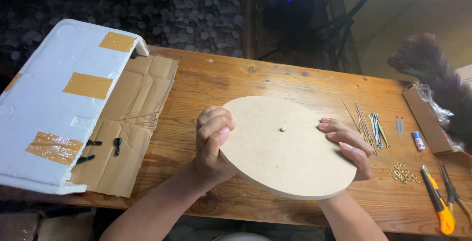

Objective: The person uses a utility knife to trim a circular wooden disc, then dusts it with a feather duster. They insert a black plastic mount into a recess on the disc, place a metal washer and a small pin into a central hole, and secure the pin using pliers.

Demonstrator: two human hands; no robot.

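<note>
Both hands hold a round fibreboard disc in the centre of the frame, tilted and raised a little above the wooden counter. The left hand grips the disc's left edge with fingers curled tight over the rim; the right hand steadies the right edge, fingers laid on the top face. A small pale peg sits at the disc's middle. The step looks like positioning or checking the disc. Any next move needs both grips kept even, clear of the metal pins at right
</note>
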